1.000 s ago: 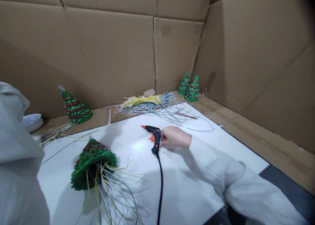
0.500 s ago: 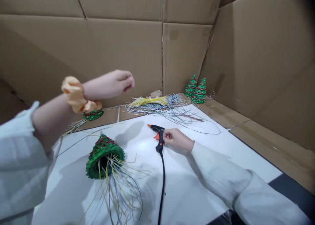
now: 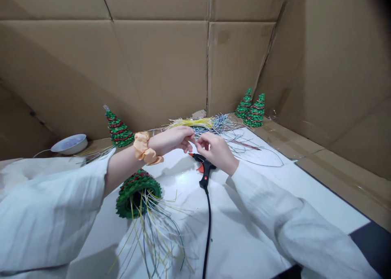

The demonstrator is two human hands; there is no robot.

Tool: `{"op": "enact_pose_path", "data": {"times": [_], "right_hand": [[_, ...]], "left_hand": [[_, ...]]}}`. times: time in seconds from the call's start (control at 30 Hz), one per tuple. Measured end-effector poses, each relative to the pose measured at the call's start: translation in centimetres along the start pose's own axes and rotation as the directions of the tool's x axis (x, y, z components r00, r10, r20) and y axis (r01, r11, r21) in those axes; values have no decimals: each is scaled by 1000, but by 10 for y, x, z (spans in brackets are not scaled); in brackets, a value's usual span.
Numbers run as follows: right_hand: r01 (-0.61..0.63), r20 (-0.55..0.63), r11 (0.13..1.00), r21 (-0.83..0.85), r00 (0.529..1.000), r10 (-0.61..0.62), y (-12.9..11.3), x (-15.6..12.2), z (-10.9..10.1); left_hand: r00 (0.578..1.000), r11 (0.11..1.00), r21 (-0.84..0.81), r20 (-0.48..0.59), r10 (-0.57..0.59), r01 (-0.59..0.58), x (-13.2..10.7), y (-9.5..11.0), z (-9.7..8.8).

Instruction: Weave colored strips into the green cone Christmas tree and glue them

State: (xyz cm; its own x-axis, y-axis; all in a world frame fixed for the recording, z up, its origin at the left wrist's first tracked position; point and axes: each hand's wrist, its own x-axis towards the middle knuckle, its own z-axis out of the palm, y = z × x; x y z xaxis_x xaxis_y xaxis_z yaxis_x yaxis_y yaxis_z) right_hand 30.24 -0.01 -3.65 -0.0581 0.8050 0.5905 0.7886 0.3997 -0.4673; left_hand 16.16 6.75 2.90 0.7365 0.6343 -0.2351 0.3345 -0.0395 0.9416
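My left hand (image 3: 179, 139), with an orange scrunchie (image 3: 146, 148) on its wrist, meets my right hand (image 3: 217, 149) above the table. Both hands have their fingers bent and pinched at the tips; anything between them is too small to make out. Just below them a black hot glue gun (image 3: 207, 174) with an orange nozzle and trigger lies on the white surface. To its left, a green tinsel Christmas tree (image 3: 139, 185) with red trim lies on its side, hollow base towards me. A spray of thin yellow, white and dark wires (image 3: 155, 226) spills from the base, with my left forearm partly over the tree.
Bundled yellow and white wires (image 3: 195, 123) lie at the back. Two small trees (image 3: 255, 114) stand at the back right, another tree (image 3: 119, 128) at the back left. A white bowl (image 3: 69, 144) sits far left. Cardboard walls (image 3: 159, 67) enclose the table; the gun's cord (image 3: 208, 230) runs towards me.
My left hand has come down and right to meet my right hand, which has risen from the table beside the glue gun. The view has shifted slightly left, revealing the bowl.
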Motion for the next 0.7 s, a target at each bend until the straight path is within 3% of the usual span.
{"op": "enact_pose_path", "data": {"times": [0.1, 0.23, 0.33, 0.4, 0.53, 0.7], "right_hand": [[36, 2, 981, -193, 999, -36, -3, 5, 8], [88, 28, 932, -352, 996, -83, -4, 7, 7], [15, 54, 964, -267, 999, -1, -1, -3, 3], [-91, 155, 983, -162, 981, 117, 3, -17, 4], [-228, 478, 974, -16, 853, 207, 15, -49, 15], [-359, 546, 931, 61, 793, 270, 20, -69, 27]], "left_hand": [[997, 995, 54, -15, -79, 80, 0, -1, 0], [998, 993, 108, 12, -55, 53, 0, 1, -1], [999, 996, 93, -48, -11, 15, 1, 5, -10], [995, 995, 103, -92, 24, -14, 2, 9, -21], [983, 987, 144, -157, 98, -75, 1, 12, -42], [977, 977, 201, -182, 110, -72, -1, 8, -52]]}}
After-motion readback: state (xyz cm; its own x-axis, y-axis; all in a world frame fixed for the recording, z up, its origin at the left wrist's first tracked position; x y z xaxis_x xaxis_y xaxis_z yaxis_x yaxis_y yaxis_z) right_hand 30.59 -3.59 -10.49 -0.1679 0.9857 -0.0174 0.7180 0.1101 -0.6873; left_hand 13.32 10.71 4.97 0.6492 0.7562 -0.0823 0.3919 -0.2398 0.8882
